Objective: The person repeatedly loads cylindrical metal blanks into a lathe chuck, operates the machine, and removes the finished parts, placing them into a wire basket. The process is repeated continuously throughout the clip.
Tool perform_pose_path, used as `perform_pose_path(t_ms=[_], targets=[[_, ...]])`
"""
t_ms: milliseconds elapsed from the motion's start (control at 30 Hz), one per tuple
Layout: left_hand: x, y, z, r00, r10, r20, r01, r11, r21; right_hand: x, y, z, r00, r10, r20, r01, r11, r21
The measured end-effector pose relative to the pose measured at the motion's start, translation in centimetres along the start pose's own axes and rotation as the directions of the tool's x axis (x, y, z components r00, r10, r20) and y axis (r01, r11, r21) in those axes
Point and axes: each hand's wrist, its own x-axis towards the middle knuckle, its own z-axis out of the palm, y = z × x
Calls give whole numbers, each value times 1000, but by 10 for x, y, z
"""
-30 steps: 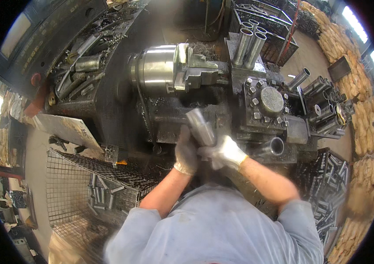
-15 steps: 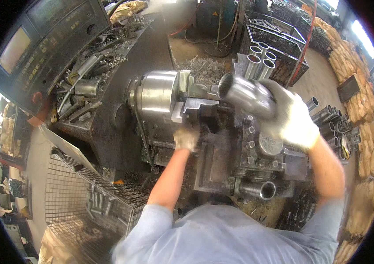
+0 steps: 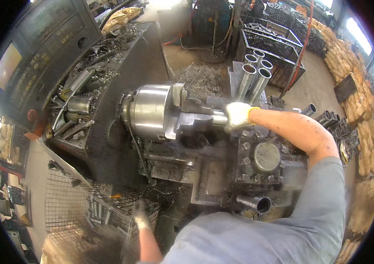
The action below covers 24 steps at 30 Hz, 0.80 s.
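In a pale work glove with a yellow cuff, my right hand is closed round the outer end of a shiny metal tube. The tube's other end lies between the stepped jaws of the lathe chuck; whether they clamp it is hidden. My left hand, gloved with darkened fingertips, is low at the rim of a wire mesh basket. Motion smears its fingers, so I cannot tell what they hold. Just below my right hand stands the square tool post with its bolts.
Several upright tubes stand behind the lathe. One more tube juts out near my body. More tubes lie to the right. A control panel rises at the left, and metal shavings are heaped behind the chuck.
My right hand has brought the tilted tube down and left to the chuck jaws. My left hand has moved from below the chuck down and left to the wire basket.
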Motion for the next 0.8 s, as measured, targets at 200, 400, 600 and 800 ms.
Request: perform_pose_path(t_ms=[200,400,600,800], targets=[[52,45,-40,966,-92,-243,-41,869,-493,-6,25,-3,998,-14,68,8,996,88],[57,80,-72,976,-216,-32,159,802,-575,21,12,-4,992,-12,126,-32,939,343],[76,75,-92,984,-163,71,177,872,-456,13,-16,-12,995,-102,-21,104,959,262],[103,45,-94,986,142,-93,-166,921,-352,-123,-27,-27,825,191,-532,60,906,419]])
